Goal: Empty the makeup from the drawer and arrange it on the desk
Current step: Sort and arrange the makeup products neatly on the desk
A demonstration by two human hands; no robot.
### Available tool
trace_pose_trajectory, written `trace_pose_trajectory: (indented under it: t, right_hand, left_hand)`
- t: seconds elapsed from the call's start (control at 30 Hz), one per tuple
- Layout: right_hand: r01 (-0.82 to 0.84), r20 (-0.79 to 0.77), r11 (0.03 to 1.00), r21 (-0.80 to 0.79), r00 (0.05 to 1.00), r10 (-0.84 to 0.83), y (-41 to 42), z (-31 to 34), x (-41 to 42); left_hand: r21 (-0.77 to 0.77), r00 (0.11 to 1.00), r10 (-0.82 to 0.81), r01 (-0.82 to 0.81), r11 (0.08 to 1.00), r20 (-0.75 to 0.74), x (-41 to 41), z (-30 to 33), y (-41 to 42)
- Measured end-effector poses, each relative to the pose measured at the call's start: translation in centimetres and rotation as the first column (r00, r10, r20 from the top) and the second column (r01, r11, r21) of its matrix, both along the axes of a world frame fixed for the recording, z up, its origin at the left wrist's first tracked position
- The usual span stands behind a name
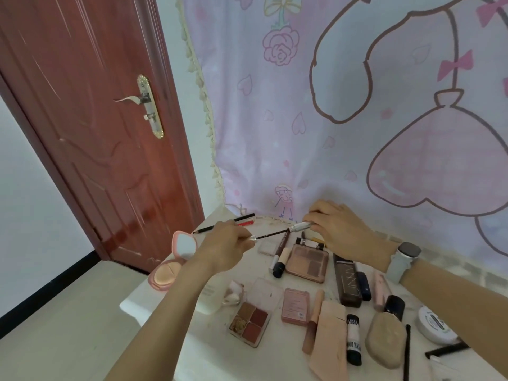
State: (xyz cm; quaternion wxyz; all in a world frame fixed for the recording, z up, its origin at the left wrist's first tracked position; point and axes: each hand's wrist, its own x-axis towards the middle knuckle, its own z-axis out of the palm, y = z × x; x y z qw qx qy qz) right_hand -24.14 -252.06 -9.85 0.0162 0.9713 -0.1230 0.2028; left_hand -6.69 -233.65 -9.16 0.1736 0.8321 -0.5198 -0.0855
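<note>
Nearest on the white tabletop (220, 350) lies a clear square four-pan eyeshadow palette (251, 320), with a small pink rectangular compact (296, 306) just beside it. Farther back sits a brown-toned rectangular eyeshadow palette (309, 262), and an open pink powder compact with mirror (173, 262) rests at the left edge. Above these, the left hand (226, 244) pinches one end of a thin dark silver-tipped makeup pencil (277, 233); the right hand (341, 229), its grip curled, holds the silver end near the pink patterned curtain (357, 105).
</note>
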Motion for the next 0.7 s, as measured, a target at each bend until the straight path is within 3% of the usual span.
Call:
trace_pose_trajectory:
  t: [0.13, 0.2, 0.27, 0.37, 0.5, 0.7]
  right_hand:
    - [0.174, 0.07, 0.959, 0.225, 0.978, -0.194, -2.3, -0.9, 1.8]
    - [0.15, 0.044, 0.937, 0.314, 0.984, -0.172, -2.5, -1.3, 3.1]
    - [0.07, 0.09, 0.883, 0.463, 0.988, -0.126, -1.8, -1.8, 4.9]
    - [-0.008, 0.172, 0.748, 0.664, 0.975, -0.142, -0.8, -2.6, 8.1]
    - [0.0, 0.093, 0.661, 0.751, 0.99, -0.106, -1.5, -4.3, 12.1]
    - [0.082, 0.003, 0.673, 0.735, 0.992, -0.124, -3.2, -6.4, 15.4]
  left_hand:
    - [-0.167, 0.962, 0.206, -0.236, 0.957, -0.178, 2.6, -1.1, 0.1]
    - [-0.31, 0.868, 0.245, -0.398, 0.864, -0.431, 3.0, -1.9, -1.0]
    - [-0.351, 0.786, 0.27, -0.517, 0.781, -0.557, 3.0, -2.5, -2.7]
    - [-0.312, 0.778, 0.326, -0.543, 0.78, -0.538, 3.7, -3.8, -5.1]
    - [-0.282, 0.741, 0.362, -0.587, 0.759, -0.566, 5.4, -6.0, -7.7]
    - [-0.248, 0.723, 0.368, -0.592, 0.767, -0.585, 6.7, -8.4, -9.9]
